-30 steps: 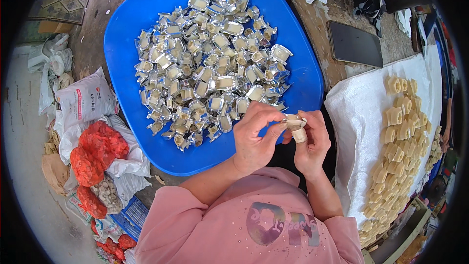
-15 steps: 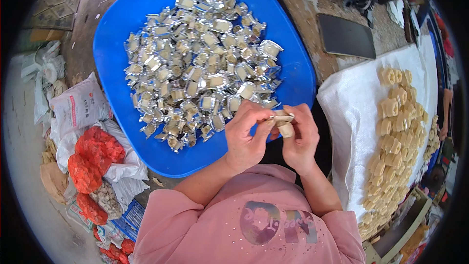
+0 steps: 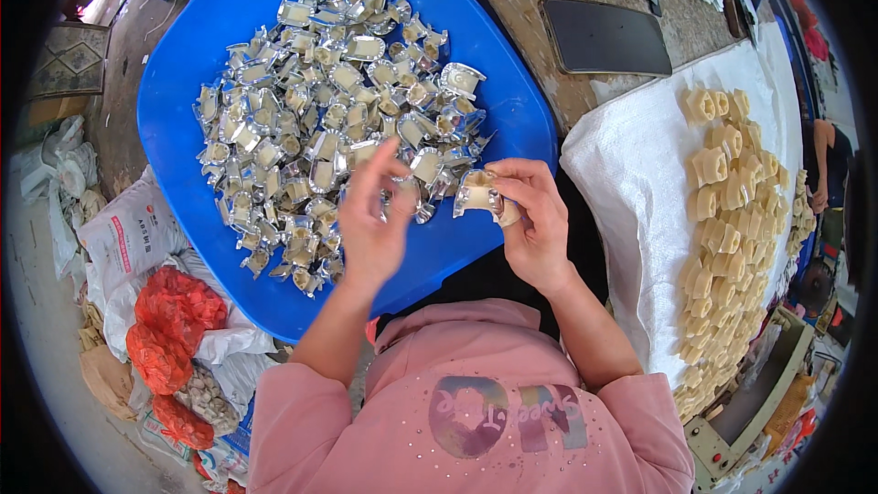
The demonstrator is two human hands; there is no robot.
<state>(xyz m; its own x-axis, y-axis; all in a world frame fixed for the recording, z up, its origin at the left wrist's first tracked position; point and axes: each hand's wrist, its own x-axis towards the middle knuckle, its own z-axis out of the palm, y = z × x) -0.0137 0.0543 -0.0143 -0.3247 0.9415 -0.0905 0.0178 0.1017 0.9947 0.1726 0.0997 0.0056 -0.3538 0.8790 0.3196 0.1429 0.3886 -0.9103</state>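
Observation:
My right hand [image 3: 541, 230] is closed at the near right edge of a blue tub [image 3: 528, 128]. Its thumb and fingers pinch a silver-faced plastic part [image 3: 477, 194], whose inside is cream, and a plain cream plastic piece [image 3: 508, 212] sits against it under the fingers. My left hand [image 3: 373, 220] hovers over the tub, blurred by motion, its fingers apart and nothing visible in them. Beneath and beyond it lies a heap of silver-and-cream plastic parts [image 3: 320, 142]. How the two pieces at my right hand fit together is partly hidden by the fingers.
At the right, a white woven sheet [image 3: 615, 160] bears a pile of plain cream plastic pieces [image 3: 722, 238]. A dark phone [image 3: 608, 35] lies on the worn table beyond. Red bags [image 3: 178, 306] and a white printed sack [image 3: 137, 229] stand at the left. Another person's arm [image 3: 820, 165] shows far right.
My left hand has let go of the part both hands held and moved left over the heap. The right hand keeps the part, turned so its silver side shows. The view has shifted slightly.

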